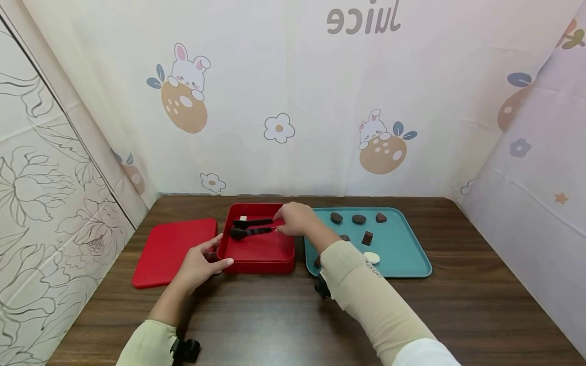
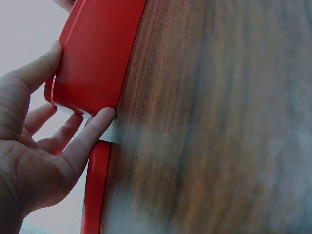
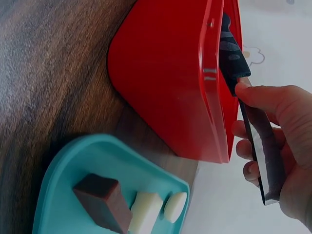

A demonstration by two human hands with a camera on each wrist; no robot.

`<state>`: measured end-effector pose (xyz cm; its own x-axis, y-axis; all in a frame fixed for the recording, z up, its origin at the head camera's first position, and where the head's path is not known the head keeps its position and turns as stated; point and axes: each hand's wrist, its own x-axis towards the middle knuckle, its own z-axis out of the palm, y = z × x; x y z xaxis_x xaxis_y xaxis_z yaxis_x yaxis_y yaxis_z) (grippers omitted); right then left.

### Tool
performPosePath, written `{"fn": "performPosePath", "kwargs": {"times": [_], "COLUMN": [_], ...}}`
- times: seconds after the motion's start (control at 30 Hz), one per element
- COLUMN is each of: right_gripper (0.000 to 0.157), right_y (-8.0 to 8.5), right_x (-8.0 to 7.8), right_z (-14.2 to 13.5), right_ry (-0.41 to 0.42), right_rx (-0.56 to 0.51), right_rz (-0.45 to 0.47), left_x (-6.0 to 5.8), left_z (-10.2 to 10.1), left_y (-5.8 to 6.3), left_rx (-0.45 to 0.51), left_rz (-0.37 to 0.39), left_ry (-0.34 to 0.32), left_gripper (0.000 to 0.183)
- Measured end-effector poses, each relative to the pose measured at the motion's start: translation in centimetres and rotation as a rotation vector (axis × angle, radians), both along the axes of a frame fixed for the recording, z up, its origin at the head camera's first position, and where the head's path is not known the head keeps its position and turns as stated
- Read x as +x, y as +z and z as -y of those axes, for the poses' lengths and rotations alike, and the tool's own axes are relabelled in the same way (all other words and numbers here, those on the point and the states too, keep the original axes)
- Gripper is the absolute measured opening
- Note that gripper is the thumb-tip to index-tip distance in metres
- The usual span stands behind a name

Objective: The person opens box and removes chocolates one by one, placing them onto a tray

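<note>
My right hand (image 1: 297,219) grips a pair of tongs (image 1: 254,232) with black tips and shiny metal arms. The tongs reach leftward over the inside of a red box (image 1: 263,268), their two tips spread apart. A small white piece (image 1: 243,218) shows in the box by the farther tip. In the right wrist view, thumb and fingers press the tongs' metal arms (image 3: 263,146) from both sides. My left hand (image 1: 199,264) touches the box's front left corner, with the thumb at the front and mostly straight fingers along the left side (image 2: 68,141).
A red lid (image 1: 174,251) lies flat left of the box. To the right is a teal tray (image 1: 403,254) with several dark brown chocolate-like pieces (image 1: 368,238) and white pieces (image 1: 372,257). A patterned curtain (image 1: 293,168) hangs behind the wooden table (image 1: 256,320).
</note>
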<state>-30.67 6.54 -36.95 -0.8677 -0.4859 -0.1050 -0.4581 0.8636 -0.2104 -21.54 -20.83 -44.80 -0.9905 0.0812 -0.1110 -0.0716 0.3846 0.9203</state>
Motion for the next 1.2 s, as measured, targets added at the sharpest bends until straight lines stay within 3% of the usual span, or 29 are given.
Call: {"fn": "performPosePath", "kwargs": {"times": [0.6,1.2], "right_gripper": [0.032,0.029], "right_y": [-0.6,-0.1], "right_x": [-0.2,1.2], "right_z": [-0.5,-3.1], "right_ry": [0.013,0.020], "right_rx": [-0.040,-0.127], "right_rz": [-0.007,-0.037], "left_x": [-0.1,0.1], "left_z": [0.0,-0.2], "left_y": [-0.1,0.1], "left_rx": [0.003,-0.006], "left_rz": [-0.002,-0.004], "left_ry": [0.005,0.006], "left_gripper": [0.087,0.086]}}
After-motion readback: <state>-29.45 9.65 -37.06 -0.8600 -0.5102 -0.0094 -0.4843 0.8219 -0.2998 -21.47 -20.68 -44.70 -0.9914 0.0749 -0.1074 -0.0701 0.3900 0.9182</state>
